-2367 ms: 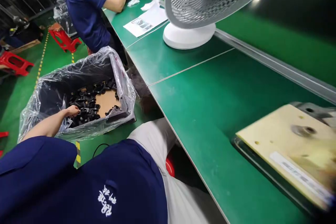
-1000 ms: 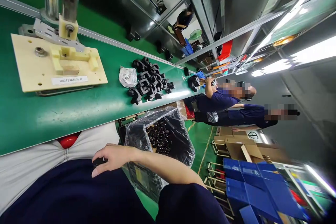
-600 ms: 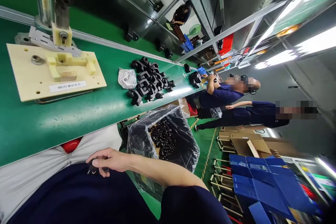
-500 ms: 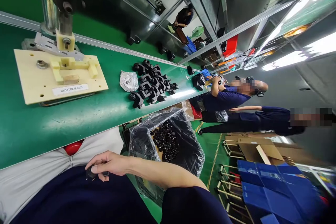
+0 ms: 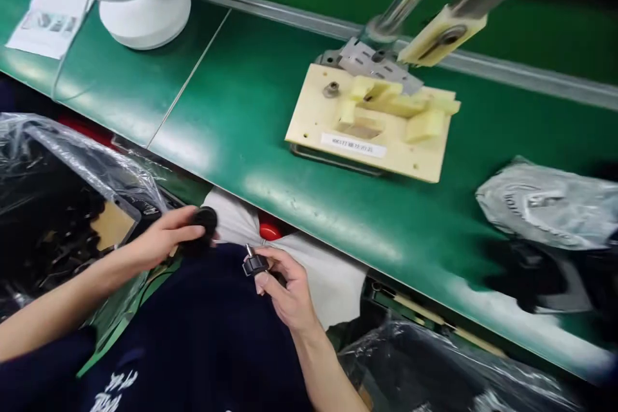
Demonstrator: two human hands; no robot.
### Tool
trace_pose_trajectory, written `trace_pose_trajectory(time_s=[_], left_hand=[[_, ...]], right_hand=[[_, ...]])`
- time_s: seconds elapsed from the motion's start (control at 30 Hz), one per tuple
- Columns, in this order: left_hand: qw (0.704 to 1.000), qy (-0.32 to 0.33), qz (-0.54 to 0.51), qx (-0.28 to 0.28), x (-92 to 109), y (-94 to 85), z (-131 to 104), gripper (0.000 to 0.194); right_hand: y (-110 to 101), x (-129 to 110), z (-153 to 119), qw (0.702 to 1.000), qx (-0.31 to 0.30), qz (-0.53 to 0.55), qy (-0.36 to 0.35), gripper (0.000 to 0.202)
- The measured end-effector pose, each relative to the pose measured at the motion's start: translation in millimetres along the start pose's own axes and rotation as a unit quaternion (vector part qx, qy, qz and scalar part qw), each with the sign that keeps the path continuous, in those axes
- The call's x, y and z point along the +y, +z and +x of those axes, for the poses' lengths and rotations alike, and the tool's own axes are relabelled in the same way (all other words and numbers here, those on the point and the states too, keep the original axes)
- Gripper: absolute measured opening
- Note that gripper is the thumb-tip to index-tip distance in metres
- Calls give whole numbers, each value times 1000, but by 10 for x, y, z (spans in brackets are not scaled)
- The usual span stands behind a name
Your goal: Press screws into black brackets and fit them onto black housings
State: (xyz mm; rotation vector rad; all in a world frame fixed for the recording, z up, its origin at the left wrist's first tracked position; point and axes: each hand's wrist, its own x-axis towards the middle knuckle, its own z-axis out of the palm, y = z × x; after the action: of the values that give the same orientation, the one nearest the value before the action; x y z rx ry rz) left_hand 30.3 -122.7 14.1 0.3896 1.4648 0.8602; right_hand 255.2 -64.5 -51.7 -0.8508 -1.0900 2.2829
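My left hand [image 5: 167,235] is closed on a dark, round-topped black part [image 5: 205,222]; its lower portion blurs into the dark shirt. Held between the thumb and fingers of my right hand [image 5: 287,283] is a black screw knob [image 5: 255,264], its metal stud pointing up. Both hands are over my lap, a short way apart, just in front of the bench edge. Beyond them on the green bench stands a cream fixture plate [image 5: 309,112] with yellow blocks and a white label. A press arm with a yellow block [image 5: 444,35] hangs over it; no part is seated there.
Plastic-lined bins flank me: the left bin [image 5: 87,141] holds black parts, the right bin [image 5: 425,360] is partly seen. A clear plastic bag [image 5: 550,203] and black parts [image 5: 555,277] lie at the bench's right. A white fan [image 5: 145,9] stands at the back left.
The view has swung left and down from the right side of the workshop to the bench before me. My left hand with a black part has come into view; my right hand still holds a part.
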Motion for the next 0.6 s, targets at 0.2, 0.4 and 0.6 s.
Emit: trace_pose_trajectory(time_s=[0.2, 0.4, 0.6], left_hand=[[983, 17, 164, -85, -66, 514, 175, 16], [919, 50, 375, -108, 62, 641, 133, 13], [877, 58, 465, -100, 119, 692, 76, 31]], right_hand=[[36, 176, -212, 997, 33, 59, -29, 33], [-51, 251, -234, 995, 47, 61, -57, 32], [-84, 197, -201, 997, 39, 52, -31, 34]])
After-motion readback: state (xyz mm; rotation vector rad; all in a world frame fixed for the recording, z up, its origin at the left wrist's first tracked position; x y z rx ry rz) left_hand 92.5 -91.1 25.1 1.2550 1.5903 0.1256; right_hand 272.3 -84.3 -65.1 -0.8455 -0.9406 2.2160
